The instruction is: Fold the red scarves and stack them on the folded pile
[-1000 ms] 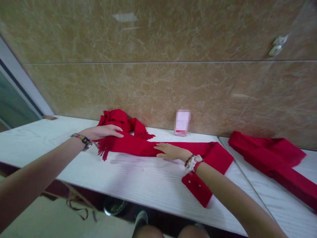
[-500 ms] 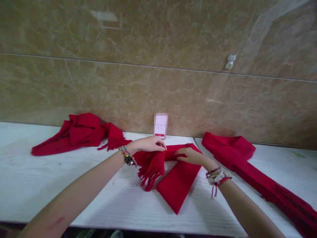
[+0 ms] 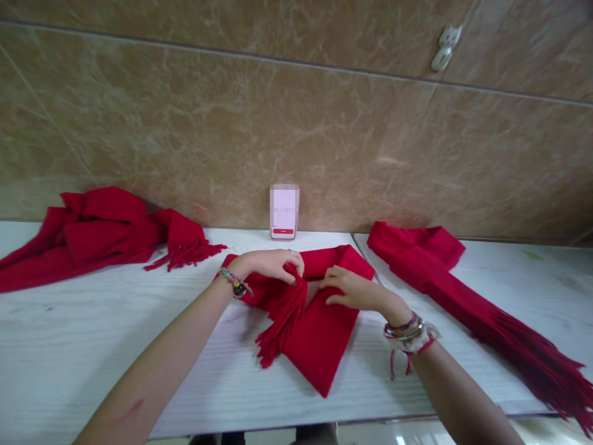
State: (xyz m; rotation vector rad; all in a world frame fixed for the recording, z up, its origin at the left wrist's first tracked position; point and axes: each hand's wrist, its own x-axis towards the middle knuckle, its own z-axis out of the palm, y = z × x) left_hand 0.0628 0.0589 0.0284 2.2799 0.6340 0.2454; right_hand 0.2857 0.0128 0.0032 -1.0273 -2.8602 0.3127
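Note:
A red scarf (image 3: 324, 346) lies folded into a loop in front of me on the white table, one plain end angled toward the front edge. My left hand (image 3: 278, 266) is closed on its fringed end, whose tassels hang over the plain part. On the right side of the same scarf rests my right hand (image 3: 347, 287), with thumb and fingers apart and pressing the cloth rather than wrapped round it. The two ends overlap at the middle, between my hands.
A second red scarf (image 3: 106, 228) is bunched at the left by the wall. Another red scarf (image 3: 445, 296) stretches along the right, fringe toward the front. A phone (image 3: 284, 213) leans upright against the marbled wall (image 3: 231, 136). A white cat-shaped hook (image 3: 447, 48) is on the wall.
The fringed end has come over to the right, onto the plain end, with my left hand. The loop now looks more closed. The camera view has tilted down and shifted right.

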